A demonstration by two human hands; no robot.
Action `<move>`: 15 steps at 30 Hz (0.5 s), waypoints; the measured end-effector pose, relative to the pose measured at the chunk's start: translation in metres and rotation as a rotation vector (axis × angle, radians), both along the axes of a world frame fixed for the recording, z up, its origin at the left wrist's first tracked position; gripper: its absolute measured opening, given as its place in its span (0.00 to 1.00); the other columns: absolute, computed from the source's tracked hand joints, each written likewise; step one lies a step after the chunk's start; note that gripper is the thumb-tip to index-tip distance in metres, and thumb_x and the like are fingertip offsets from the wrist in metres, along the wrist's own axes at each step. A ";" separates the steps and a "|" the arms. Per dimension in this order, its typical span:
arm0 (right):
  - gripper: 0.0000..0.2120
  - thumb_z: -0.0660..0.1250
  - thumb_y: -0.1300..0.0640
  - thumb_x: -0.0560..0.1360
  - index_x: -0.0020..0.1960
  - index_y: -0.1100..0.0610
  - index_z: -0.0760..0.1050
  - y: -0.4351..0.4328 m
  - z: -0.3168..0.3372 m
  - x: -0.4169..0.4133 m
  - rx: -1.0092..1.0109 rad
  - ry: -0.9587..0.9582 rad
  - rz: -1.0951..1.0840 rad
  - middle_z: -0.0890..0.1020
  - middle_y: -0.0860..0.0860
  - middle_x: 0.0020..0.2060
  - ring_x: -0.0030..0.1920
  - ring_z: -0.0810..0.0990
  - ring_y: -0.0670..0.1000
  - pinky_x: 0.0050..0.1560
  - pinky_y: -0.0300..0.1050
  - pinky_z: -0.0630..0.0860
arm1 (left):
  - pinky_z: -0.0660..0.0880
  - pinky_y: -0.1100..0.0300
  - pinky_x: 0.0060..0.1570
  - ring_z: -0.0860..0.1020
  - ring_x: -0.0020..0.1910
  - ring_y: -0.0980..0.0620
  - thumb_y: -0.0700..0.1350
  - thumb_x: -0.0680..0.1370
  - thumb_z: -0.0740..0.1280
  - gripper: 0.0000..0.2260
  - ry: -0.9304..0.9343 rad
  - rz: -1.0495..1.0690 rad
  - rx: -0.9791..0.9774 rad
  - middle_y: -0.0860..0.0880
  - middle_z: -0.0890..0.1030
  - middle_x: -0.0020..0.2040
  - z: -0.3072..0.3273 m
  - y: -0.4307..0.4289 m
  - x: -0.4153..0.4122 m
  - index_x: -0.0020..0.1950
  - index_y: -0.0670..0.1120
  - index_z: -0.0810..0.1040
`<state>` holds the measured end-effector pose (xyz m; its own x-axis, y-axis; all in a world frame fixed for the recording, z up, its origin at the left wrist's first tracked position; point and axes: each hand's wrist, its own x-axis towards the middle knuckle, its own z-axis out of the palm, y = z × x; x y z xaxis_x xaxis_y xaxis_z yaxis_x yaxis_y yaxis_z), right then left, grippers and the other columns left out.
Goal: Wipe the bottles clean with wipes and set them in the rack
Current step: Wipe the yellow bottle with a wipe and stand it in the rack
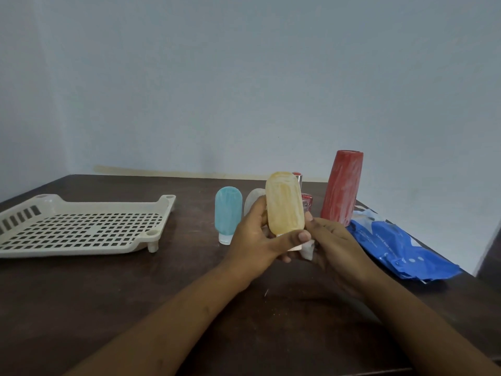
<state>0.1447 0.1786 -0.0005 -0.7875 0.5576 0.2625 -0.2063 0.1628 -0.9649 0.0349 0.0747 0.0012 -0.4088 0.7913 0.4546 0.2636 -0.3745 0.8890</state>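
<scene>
A smeared yellow bottle (284,203) is held cap-down above the dark table (108,308), with my left hand (257,240) gripping its lower part. My right hand (333,245) touches the bottle's right side and holds a crumpled white wipe (307,249) near the cap. Behind my hands stand a blue bottle (228,213), a whitish bottle (253,200) partly hidden, a tall red bottle (342,185) and two small red-capped bottles (307,202). The cream perforated rack (81,226) lies at the left with nothing in it.
A blue pack of wipes (401,248) lies at the right, close to the table's right edge. A pale wall rises behind the table.
</scene>
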 end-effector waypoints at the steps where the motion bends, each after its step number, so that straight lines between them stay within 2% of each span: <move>1: 0.31 0.65 0.39 0.73 0.51 0.69 0.76 0.001 -0.001 0.000 0.014 -0.007 -0.002 0.68 0.80 0.48 0.43 0.71 0.68 0.58 0.65 0.71 | 0.78 0.62 0.31 0.82 0.43 0.61 0.54 0.61 0.72 0.24 -0.030 0.003 -0.014 0.56 0.79 0.49 -0.001 0.000 0.000 0.54 0.60 0.69; 4: 0.28 0.61 0.45 0.76 0.50 0.73 0.73 0.004 -0.002 -0.001 0.087 -0.014 -0.039 0.71 0.77 0.43 0.42 0.72 0.64 0.47 0.53 0.73 | 0.77 0.64 0.29 0.82 0.39 0.59 0.57 0.60 0.70 0.22 -0.083 -0.002 -0.064 0.53 0.80 0.47 -0.001 0.001 0.001 0.51 0.58 0.71; 6: 0.24 0.61 0.48 0.77 0.49 0.72 0.75 0.007 -0.005 -0.001 0.147 -0.016 -0.046 0.74 0.75 0.44 0.43 0.73 0.70 0.47 0.53 0.77 | 0.76 0.65 0.28 0.81 0.38 0.57 0.61 0.59 0.70 0.22 -0.122 0.001 -0.083 0.53 0.80 0.45 -0.002 0.001 0.002 0.50 0.57 0.71; 7: 0.22 0.61 0.48 0.77 0.49 0.69 0.77 0.007 -0.005 -0.002 0.174 -0.014 -0.048 0.77 0.72 0.44 0.46 0.75 0.70 0.49 0.55 0.77 | 0.75 0.65 0.27 0.81 0.38 0.57 0.66 0.57 0.71 0.27 -0.141 0.011 -0.085 0.54 0.81 0.42 -0.002 0.001 0.002 0.50 0.56 0.71; 10: 0.16 0.61 0.50 0.76 0.50 0.61 0.81 0.005 -0.005 -0.002 0.228 0.002 -0.063 0.84 0.58 0.43 0.45 0.82 0.56 0.45 0.44 0.78 | 0.71 0.65 0.23 0.78 0.30 0.58 0.79 0.45 0.67 0.44 -0.193 0.053 -0.071 0.54 0.81 0.36 -0.004 0.004 -0.001 0.51 0.52 0.73; 11: 0.15 0.61 0.51 0.77 0.51 0.61 0.81 0.004 -0.004 -0.002 0.235 0.012 -0.073 0.84 0.56 0.44 0.46 0.83 0.53 0.45 0.42 0.78 | 0.69 0.64 0.21 0.76 0.27 0.57 0.81 0.47 0.65 0.45 -0.231 0.059 -0.068 0.52 0.80 0.34 -0.004 0.005 -0.002 0.51 0.50 0.73; 13: 0.12 0.62 0.55 0.77 0.52 0.60 0.81 0.002 -0.004 -0.001 0.258 0.036 -0.109 0.85 0.53 0.45 0.48 0.83 0.50 0.46 0.41 0.78 | 0.65 0.65 0.19 0.70 0.23 0.56 0.81 0.55 0.57 0.43 -0.334 0.067 -0.074 0.48 0.76 0.29 -0.002 0.004 -0.002 0.50 0.47 0.74; 15: 0.09 0.64 0.57 0.77 0.51 0.56 0.82 0.002 -0.004 -0.001 0.332 0.050 -0.193 0.85 0.48 0.45 0.48 0.82 0.45 0.47 0.38 0.77 | 0.62 0.66 0.18 0.66 0.20 0.57 0.78 0.55 0.52 0.43 -0.418 0.063 -0.082 0.47 0.75 0.27 -0.002 0.005 -0.004 0.50 0.44 0.75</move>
<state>0.1434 0.1806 -0.0045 -0.6576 0.5729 0.4892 -0.1870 0.5049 -0.8427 0.0309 0.0799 -0.0010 -0.5932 0.7854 0.1768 -0.1051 -0.2933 0.9502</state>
